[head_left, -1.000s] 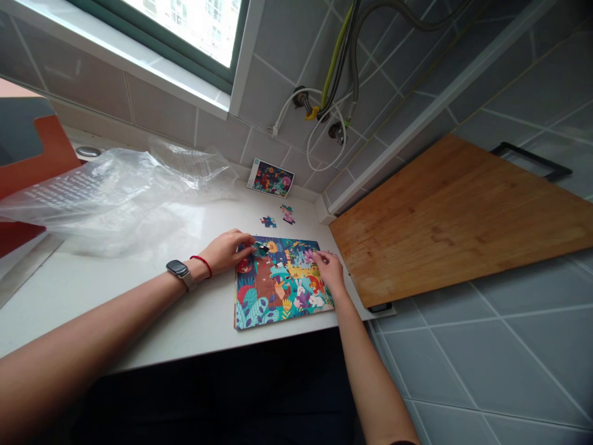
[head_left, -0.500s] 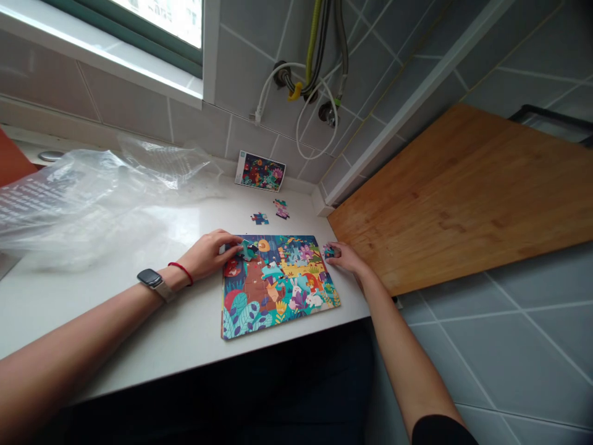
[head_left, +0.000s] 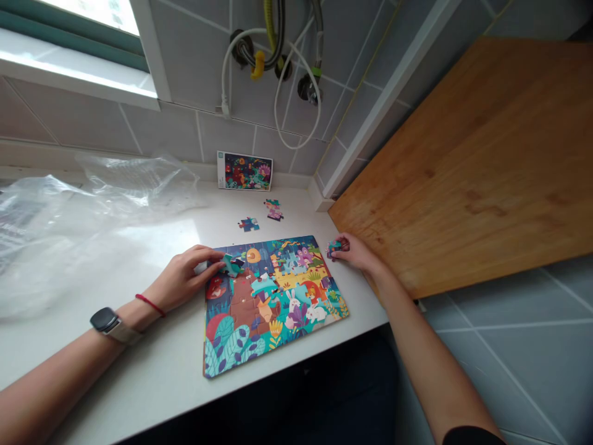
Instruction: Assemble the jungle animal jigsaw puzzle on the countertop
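A colourful jigsaw puzzle [head_left: 278,303] with forest animals lies on the white counter, most of its picture fitted together. My left hand [head_left: 188,275], closed, pinches a teal and dark puzzle piece [head_left: 233,264] over the puzzle's upper left corner. Just off the puzzle's upper right edge, my right hand [head_left: 354,252] is closed on another puzzle piece [head_left: 334,248], dark with teal and pink. Behind the puzzle, a blue loose piece [head_left: 249,224] and a pink and green loose piece [head_left: 273,209] lie on the counter.
A picture card [head_left: 245,171] leans against the back wall. Crumpled clear plastic [head_left: 134,185] covers the counter's left back. A large wooden board [head_left: 472,173] leans at the right, close to my right arm. Pipes and a white cable [head_left: 277,102] hang on the tiled wall.
The view has shifted, so the puzzle looks larger and lower. Both hands still hold their pieces; the right hand sits slightly farther from the puzzle's edge.
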